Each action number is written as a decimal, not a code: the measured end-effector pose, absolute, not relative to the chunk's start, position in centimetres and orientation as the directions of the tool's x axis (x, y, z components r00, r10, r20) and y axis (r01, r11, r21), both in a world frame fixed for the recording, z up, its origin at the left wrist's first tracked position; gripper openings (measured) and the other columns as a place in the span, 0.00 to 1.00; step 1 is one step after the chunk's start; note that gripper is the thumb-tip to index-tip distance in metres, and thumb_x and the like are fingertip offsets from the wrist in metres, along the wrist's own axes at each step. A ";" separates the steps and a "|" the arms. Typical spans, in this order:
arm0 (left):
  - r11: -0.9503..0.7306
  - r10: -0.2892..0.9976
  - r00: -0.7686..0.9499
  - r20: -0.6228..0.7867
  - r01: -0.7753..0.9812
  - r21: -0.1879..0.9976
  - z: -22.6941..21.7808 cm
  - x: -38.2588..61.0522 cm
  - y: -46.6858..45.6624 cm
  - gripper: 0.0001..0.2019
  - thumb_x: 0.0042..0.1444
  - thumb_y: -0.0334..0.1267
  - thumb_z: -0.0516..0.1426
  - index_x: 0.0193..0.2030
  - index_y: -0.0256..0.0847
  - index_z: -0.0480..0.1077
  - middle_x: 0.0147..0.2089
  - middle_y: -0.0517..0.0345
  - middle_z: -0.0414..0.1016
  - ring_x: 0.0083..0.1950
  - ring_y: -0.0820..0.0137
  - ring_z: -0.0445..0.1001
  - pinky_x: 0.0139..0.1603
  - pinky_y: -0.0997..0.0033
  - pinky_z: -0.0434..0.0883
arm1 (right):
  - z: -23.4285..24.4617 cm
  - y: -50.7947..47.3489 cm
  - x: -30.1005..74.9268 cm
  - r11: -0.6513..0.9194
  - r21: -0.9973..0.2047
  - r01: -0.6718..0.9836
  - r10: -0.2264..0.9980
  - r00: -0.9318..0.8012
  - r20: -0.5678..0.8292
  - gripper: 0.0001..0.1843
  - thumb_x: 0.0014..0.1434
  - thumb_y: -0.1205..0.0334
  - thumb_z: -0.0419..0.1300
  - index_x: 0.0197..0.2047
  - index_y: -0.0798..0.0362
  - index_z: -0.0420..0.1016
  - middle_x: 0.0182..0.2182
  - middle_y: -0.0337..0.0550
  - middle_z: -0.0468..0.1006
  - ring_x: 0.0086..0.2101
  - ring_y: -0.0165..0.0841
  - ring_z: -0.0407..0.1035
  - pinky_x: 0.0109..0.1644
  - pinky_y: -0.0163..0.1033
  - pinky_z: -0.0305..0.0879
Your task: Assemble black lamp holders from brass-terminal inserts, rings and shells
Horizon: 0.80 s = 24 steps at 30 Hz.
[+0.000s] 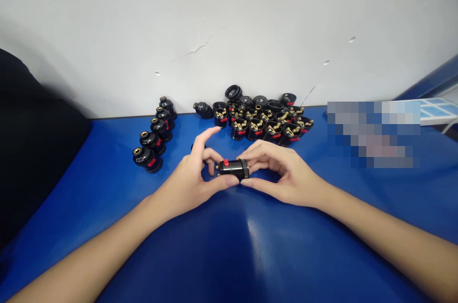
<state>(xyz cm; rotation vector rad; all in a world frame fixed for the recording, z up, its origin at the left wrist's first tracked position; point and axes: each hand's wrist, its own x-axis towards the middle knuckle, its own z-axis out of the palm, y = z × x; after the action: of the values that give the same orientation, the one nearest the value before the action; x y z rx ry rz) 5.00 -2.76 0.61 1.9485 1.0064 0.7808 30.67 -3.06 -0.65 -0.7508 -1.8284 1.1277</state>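
Between my two hands a black lamp holder point(233, 168) with a red switch lies on its side above the blue table. My left hand point(195, 174) grips its body with the thumb below, and the index finger is raised off it. Small brass parts show at its left end. My right hand point(279, 169) pinches the ringed right end between thumb and fingers. Just beyond my hands stand several open lamp holder bodies point(255, 129) with brass contacts and red switches. A dark part, mostly hidden, sits behind my left fingers.
Several capped lamp holders point(145, 159) stand in a slanting row on the left. Loose black caps point(203, 109) and rings point(233, 93) lie by the white wall point(229, 21). Dark fabric point(32, 141) borders the blue table point(171, 255) at left; a blurred patch point(375, 136) covers the right.
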 end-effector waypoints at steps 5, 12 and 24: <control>-0.440 0.833 0.504 0.229 0.351 0.826 0.3 5.0 -2.9 0.49 0.64 0.48 0.69 0.80 0.54 0.40 0.52 0.56 0.78 0.41 0.70 0.74 0.39 0.69 0.68 | -0.6 -3.1 30.6 0.409 -0.910 0.069 0.826 -0.451 0.337 0.17 0.62 0.60 0.76 0.51 0.49 0.80 0.47 0.47 0.83 0.46 0.42 0.85 0.53 0.48 0.88; -0.360 0.866 0.479 0.146 0.391 0.847 0.6 5.1 -2.9 0.43 0.70 0.52 0.63 0.81 0.50 0.42 0.41 0.60 0.80 0.38 0.68 0.74 0.39 0.66 0.68 | -0.6 -3.1 30.7 0.411 -0.909 0.063 0.813 -0.476 0.335 0.16 0.62 0.61 0.76 0.52 0.49 0.80 0.47 0.47 0.82 0.45 0.41 0.86 0.54 0.48 0.87; -0.378 0.853 0.498 0.157 0.381 0.844 0.5 5.3 -3.0 0.44 0.73 0.49 0.60 0.82 0.47 0.36 0.37 0.61 0.77 0.40 0.66 0.75 0.43 0.63 0.70 | -0.6 -3.0 30.7 0.424 -0.904 0.051 0.816 -0.455 0.357 0.16 0.62 0.61 0.76 0.51 0.49 0.82 0.47 0.47 0.83 0.46 0.41 0.85 0.53 0.47 0.87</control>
<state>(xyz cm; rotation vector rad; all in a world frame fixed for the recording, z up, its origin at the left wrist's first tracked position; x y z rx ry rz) 5.26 -2.98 0.45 1.9643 1.0145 0.7696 30.69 -3.02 -0.61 -0.7442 -1.8149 1.1147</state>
